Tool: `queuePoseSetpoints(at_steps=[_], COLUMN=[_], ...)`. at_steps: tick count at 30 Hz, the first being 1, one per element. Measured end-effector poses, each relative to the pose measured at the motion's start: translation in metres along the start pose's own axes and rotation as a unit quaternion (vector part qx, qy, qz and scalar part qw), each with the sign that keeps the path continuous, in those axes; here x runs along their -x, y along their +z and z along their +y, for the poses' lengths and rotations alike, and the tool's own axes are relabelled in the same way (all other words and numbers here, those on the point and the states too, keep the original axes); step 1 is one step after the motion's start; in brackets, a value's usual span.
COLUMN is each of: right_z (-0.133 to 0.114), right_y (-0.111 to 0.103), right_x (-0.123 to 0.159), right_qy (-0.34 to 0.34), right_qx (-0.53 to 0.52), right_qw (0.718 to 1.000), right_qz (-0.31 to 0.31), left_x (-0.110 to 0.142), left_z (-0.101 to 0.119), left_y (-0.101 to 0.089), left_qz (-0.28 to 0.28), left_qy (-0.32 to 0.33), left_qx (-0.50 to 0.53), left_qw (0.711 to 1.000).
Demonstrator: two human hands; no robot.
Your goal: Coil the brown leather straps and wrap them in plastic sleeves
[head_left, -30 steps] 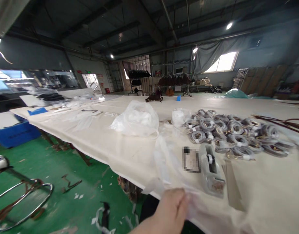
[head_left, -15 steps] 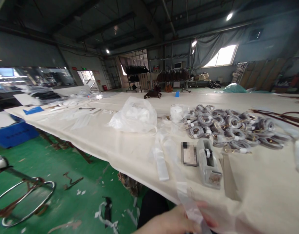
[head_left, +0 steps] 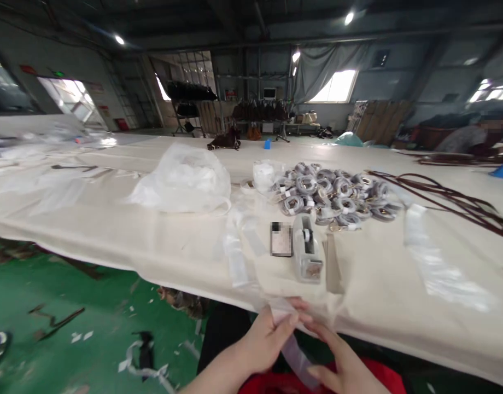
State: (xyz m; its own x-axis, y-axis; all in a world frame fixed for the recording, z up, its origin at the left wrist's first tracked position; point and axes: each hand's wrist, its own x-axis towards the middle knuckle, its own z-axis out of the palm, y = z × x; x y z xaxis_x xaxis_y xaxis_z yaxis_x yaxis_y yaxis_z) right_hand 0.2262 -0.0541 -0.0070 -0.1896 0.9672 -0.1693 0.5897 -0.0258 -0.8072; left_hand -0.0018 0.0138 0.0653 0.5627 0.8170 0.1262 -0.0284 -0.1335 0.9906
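Observation:
Below the near table edge my left hand (head_left: 264,338) pinches the top of a long clear plastic sleeve (head_left: 293,350). My right hand (head_left: 342,362) holds the same sleeve lower down, its fingers curled round it. Just beyond the hands, on the cream cloth of the table (head_left: 112,230), stand a grey tape dispenser (head_left: 306,255) and a small blurred card (head_left: 281,239). More clear sleeves (head_left: 236,253) lie flat to the left of them.
A heap of grey coiled straps (head_left: 331,192) lies behind the dispenser, with a big crumpled clear bag (head_left: 181,180) to its left. Dark cords (head_left: 452,198) trail across the right side. Another plastic strip (head_left: 436,257) lies at right. Scraps litter the green floor (head_left: 50,323).
The view has swung right and down. My left hand drew the sleeve off the table edge toward me, and my right hand came into view and took hold of it.

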Motion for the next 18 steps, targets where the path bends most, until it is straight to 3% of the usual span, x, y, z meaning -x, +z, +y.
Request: queuePoseSetpoints(at_steps=[3,6,11,18], right_z=[-0.049,-0.068,-0.042,0.010], right_y=[-0.004,0.003,0.018,0.031], right_x=[0.002,0.000,0.003,0.006], right_qy=[-0.054,-0.100,-0.076,-0.048], right_qx=[-0.076,-0.108,-0.037,0.029], right_qw=[0.995,0.986,0.993,0.994], right_qz=[-0.043,-0.081,-0.078,-0.091], left_x=[0.010,0.008,-0.005,-0.007], left_z=[-0.008,-0.012,-0.007,-0.001], left_y=[0.023,0.024,0.002,-0.012], left_qz=[-0.076,-0.037,0.093,0.171], left_qy=[0.028,0.041,0.064,0.119], left_qx=[-0.078,-0.064,-0.006,-0.041], left_qw=[0.994,0.996,0.994,0.977])
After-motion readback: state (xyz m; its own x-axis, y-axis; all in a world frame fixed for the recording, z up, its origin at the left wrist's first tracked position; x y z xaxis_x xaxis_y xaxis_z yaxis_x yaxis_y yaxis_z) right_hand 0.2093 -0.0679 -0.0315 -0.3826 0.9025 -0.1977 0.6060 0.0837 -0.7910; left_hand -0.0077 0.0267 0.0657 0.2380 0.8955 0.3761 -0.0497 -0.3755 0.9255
